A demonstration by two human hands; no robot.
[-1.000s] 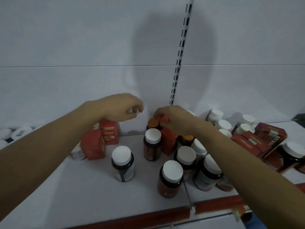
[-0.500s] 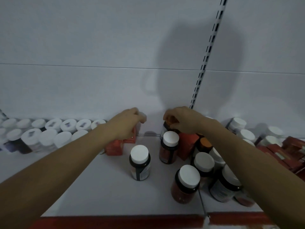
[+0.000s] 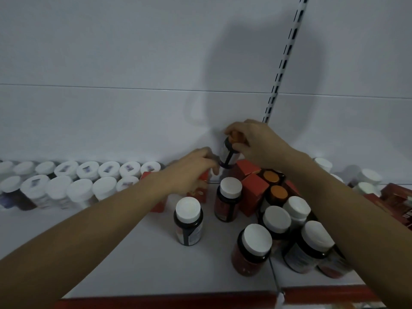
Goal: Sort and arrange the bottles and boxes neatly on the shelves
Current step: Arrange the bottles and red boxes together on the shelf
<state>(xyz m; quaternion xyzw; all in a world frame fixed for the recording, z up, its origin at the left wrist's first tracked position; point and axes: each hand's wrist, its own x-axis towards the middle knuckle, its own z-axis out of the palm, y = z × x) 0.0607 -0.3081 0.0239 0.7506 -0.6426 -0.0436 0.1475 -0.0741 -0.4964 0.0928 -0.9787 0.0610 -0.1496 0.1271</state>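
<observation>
Bottle (image 3: 229, 153), orange cap, tilted, held off the shelf (image 3: 133, 253) at frame centre by the back wall; right hand (image 3: 256, 143) grips its cap. Left hand (image 3: 191, 172) just lower left, fingers curled over a red box (image 3: 201, 191). White-capped bottles (image 3: 84, 181) in rows at left.

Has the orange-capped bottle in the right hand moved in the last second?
Yes. The orange-capped bottle has risen off the shelf, now tilted well above the white-capped bottle it stood behind.

Shop: slotted shelving (image 3: 281, 70), stocked bottles (image 3: 73, 179)
</observation>
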